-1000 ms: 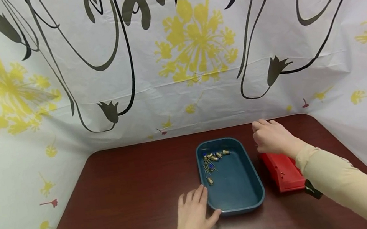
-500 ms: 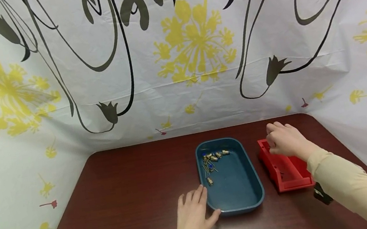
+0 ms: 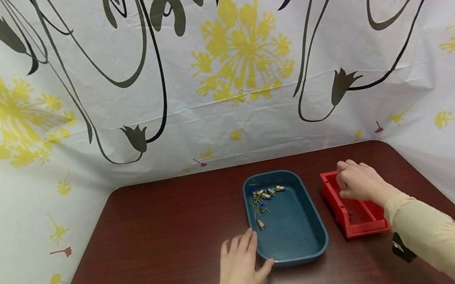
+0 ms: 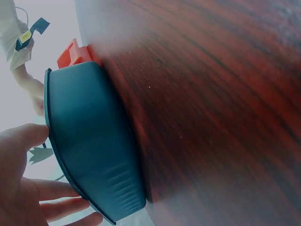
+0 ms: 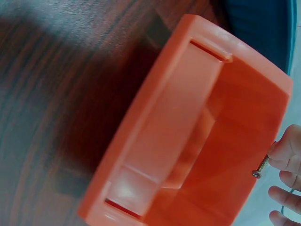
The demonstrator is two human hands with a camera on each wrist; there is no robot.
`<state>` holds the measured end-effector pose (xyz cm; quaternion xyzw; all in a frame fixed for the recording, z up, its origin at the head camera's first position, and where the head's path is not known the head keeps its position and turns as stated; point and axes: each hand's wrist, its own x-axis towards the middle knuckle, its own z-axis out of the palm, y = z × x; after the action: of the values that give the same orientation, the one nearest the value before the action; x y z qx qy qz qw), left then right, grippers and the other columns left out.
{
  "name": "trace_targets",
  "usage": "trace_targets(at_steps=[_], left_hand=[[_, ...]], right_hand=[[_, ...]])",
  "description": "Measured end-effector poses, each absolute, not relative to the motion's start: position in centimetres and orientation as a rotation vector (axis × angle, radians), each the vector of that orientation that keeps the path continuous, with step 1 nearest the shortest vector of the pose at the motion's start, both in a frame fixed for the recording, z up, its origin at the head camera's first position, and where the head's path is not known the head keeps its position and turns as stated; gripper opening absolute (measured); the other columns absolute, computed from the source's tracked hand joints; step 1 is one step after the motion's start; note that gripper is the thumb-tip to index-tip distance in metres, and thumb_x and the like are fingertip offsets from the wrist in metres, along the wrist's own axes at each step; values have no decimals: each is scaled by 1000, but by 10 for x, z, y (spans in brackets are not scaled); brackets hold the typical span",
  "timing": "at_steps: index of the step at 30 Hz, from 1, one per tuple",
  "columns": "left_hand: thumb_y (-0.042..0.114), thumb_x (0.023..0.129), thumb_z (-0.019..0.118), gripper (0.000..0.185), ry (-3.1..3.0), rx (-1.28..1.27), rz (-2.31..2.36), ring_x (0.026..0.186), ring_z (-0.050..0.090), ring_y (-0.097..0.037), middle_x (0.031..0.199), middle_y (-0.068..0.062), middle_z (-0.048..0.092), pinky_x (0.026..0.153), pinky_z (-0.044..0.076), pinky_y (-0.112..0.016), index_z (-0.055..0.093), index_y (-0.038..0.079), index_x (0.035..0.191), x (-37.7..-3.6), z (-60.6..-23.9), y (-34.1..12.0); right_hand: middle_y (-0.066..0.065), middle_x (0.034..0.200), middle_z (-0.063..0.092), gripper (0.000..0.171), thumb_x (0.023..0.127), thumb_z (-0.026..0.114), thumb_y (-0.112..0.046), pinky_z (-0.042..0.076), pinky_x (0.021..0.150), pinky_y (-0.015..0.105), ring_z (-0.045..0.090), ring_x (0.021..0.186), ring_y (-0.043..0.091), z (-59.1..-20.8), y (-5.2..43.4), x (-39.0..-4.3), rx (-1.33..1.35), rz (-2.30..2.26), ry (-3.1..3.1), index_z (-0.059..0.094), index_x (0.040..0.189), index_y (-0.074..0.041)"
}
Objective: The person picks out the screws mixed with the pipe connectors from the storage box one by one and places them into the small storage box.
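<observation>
Between thumb and forefinger, my right hand [image 3: 360,183] pinches a screw [image 5: 261,165], its head pointing away from the fingertips in the right wrist view. That hand is above the red bin [image 3: 366,228]; a small dark item [image 3: 350,216] shows inside the bin. My left hand [image 3: 237,270] touches the near left rim of the blue tray [image 3: 292,229], with thumb and fingers spread in the left wrist view [image 4: 28,188]. Brass fittings [image 3: 265,195] and several thin screws or nails [image 3: 256,207] lie in the tray's far left part, some with blue bits.
Both containers stand on a dark red-brown wooden table [image 3: 171,236], the bin just right of the tray. A white curtain [image 3: 190,118] with printed flowers hangs behind the table and along its sides. A black device [image 3: 403,247] is worn under the right wrist.
My right hand has moved right and a little nearer over the red bin, uncovering more of the bin's far left end. My left hand has stayed at the tray.
</observation>
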<state>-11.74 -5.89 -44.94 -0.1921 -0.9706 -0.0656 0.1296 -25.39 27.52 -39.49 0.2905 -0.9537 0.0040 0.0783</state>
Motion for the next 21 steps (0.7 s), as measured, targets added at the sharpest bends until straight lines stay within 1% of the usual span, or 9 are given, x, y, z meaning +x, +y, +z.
trace_targets(at_steps=[7, 13, 16, 21], left_hand=[[56, 78, 52, 66, -2834, -558, -194, 102, 47, -22, 123, -5, 50, 82, 32, -51, 53, 9, 123, -118, -449, -59], [56, 78, 52, 65, -2826, -563, -197, 102, 47, -22, 123, -5, 50, 83, 32, -51, 53, 8, 123, -118, -449, -58], [56, 78, 53, 65, -2822, -563, -198, 103, 47, -22, 123, -5, 50, 83, 32, -51, 53, 8, 123, -119, -449, -59], [56, 78, 52, 66, -2835, -560, -204, 103, 47, -22, 123, -5, 49, 83, 32, -51, 53, 8, 123, -119, -450, -59]], right_hand=[[-3, 70, 37, 32, 63, 74, -16, 29, 50, 30, 37, 67, 19, -404, 278, -253, 851, 31, -2897, 45, 49, -21], [-2, 71, 38, 33, 64, 74, -15, 32, 52, 32, 38, 67, 19, -414, 280, -254, 857, 23, -2932, 44, 49, -20], [-1, 72, 40, 31, 64, 74, -14, 34, 53, 34, 39, 68, 19, -420, 281, -256, 849, 30, -2961, 47, 50, -20], [-1, 72, 42, 19, 64, 75, -13, 36, 54, 35, 39, 67, 18, -428, 281, -256, 823, 35, -3001, 57, 57, -17]])
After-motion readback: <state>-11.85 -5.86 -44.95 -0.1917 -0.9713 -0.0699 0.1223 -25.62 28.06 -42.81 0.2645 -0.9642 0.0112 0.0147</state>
